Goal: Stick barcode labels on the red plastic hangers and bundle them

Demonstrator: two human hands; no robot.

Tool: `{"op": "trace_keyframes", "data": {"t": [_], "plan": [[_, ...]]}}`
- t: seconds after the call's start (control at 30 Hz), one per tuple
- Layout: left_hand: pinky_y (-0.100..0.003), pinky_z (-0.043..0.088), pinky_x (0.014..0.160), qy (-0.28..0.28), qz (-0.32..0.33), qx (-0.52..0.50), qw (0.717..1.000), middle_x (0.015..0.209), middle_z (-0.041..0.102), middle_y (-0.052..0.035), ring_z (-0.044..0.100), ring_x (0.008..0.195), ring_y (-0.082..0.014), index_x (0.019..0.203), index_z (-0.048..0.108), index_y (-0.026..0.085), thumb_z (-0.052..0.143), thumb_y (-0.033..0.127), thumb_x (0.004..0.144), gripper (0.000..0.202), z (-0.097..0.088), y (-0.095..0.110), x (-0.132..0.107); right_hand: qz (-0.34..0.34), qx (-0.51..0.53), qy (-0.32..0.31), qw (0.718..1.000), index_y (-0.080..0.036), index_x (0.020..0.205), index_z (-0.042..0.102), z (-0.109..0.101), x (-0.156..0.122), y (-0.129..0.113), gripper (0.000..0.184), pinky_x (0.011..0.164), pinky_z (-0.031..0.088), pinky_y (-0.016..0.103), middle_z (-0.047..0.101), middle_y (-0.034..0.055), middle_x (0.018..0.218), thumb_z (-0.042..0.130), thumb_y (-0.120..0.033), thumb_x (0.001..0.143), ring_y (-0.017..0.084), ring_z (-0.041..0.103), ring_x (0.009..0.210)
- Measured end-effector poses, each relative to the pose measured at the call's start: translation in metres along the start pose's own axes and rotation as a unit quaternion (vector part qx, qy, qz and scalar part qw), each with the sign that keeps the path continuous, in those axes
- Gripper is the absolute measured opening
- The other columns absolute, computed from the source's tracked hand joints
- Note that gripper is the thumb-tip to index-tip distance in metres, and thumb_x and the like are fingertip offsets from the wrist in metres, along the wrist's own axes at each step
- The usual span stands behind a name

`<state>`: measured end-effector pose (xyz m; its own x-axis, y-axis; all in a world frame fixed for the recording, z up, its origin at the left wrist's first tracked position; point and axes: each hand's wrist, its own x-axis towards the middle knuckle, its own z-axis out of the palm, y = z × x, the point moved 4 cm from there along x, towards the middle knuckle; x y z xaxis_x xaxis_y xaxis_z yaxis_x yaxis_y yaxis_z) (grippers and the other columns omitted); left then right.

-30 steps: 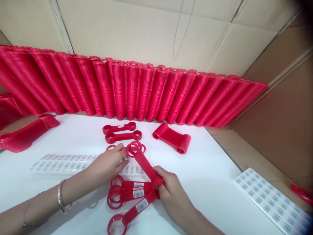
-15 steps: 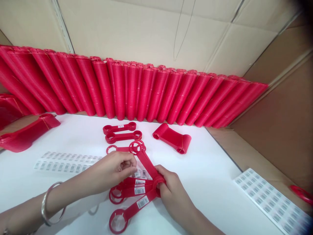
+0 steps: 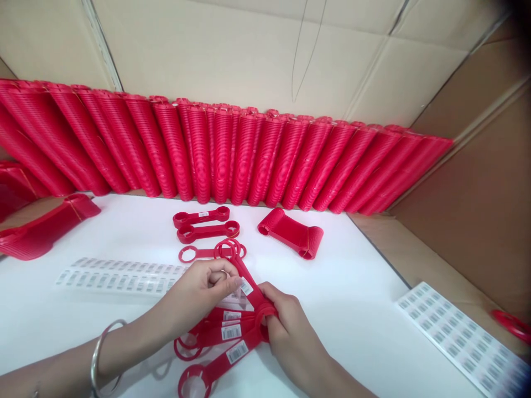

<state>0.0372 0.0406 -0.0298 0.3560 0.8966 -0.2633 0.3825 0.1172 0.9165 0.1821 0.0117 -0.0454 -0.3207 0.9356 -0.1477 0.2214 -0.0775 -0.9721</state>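
My right hand (image 3: 292, 326) grips one ring end of a fan of flat red plastic pieces (image 3: 219, 367), each a bar with a ring at its end. Several of the fanned bars carry white barcode labels (image 3: 238, 351). With thumb and fingers pinched, my left hand (image 3: 209, 290) holds a small barcode label (image 3: 246, 286) against the upper bar of the fan. Whether the label is fully stuck there, I cannot tell. Beneath my left hand, a label sheet (image 3: 120, 281) lies partly hidden.
Two small red stacks (image 3: 209, 230) and a single red piece lie beyond my hands. To their right rests a banded red bundle (image 3: 290, 232). Tall red stacks (image 3: 222, 155) line the cardboard wall. Another label sheet (image 3: 460, 337) is at right, a red bundle (image 3: 50, 226) at left.
My left hand has moved slightly right, bringing the label from beside the fan onto its upper bar. My right hand keeps its grip on the fanned pieces.
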Motion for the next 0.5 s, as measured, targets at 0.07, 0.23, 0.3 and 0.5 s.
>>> {"op": "trace_keyframes", "data": {"t": [0.07, 0.23, 0.3, 0.5], "plan": [[-0.019, 0.017, 0.041, 0.005, 0.002, 0.001, 1.0, 0.049, 0.031, 0.0087, 0.025, 0.044, -0.0062, 0.073, 0.054, 0.017, 0.049, 0.043, 0.082, 0.028, 0.0, -0.0007, 0.0004, -0.002, -0.004, 0.003, 1.0, -0.018, 0.08, 0.055, 0.0003, 0.0002, -0.0003, 0.033, 0.059, 0.042, 0.022, 0.062, 0.0006, 0.075, 0.032, -0.001, 0.064, 0.014, 0.056, 0.067], [-0.02, 0.018, 0.042, 0.011, -0.001, 0.011, 1.0, 0.049, 0.03, 0.0087, 0.025, 0.044, -0.0065, 0.072, 0.054, 0.017, 0.049, 0.043, 0.081, 0.027, 0.0007, -0.0029, 0.0015, -0.004, -0.005, -0.003, 1.0, -0.019, 0.073, 0.05, 0.0015, 0.0005, 0.0018, 0.027, 0.056, 0.04, 0.021, 0.058, -0.0017, 0.068, 0.032, -0.001, 0.064, 0.013, 0.054, 0.063], [-0.02, 0.019, 0.042, 0.013, 0.001, 0.018, 1.0, 0.049, 0.031, 0.0084, 0.026, 0.044, -0.0067, 0.073, 0.055, 0.017, 0.049, 0.043, 0.081, 0.028, 0.0009, -0.0029, 0.002, -0.005, -0.003, -0.003, 1.0, -0.019, 0.073, 0.049, 0.0013, 0.0004, 0.002, 0.026, 0.056, 0.04, 0.021, 0.057, -0.0019, 0.067, 0.032, -0.002, 0.065, 0.013, 0.054, 0.063], [-0.021, 0.029, 0.046, 0.052, 0.065, 0.139, 0.987, 0.052, 0.038, 0.0062, 0.036, 0.048, -0.0088, 0.072, 0.054, 0.018, 0.042, 0.041, 0.086, 0.029, 0.0009, -0.001, -0.0005, -0.011, -0.025, -0.005, 1.0, -0.019, 0.073, 0.049, 0.0005, 0.0004, 0.0002, 0.026, 0.058, 0.04, 0.021, 0.058, -0.0015, 0.069, 0.032, -0.002, 0.066, 0.013, 0.053, 0.064]]}}
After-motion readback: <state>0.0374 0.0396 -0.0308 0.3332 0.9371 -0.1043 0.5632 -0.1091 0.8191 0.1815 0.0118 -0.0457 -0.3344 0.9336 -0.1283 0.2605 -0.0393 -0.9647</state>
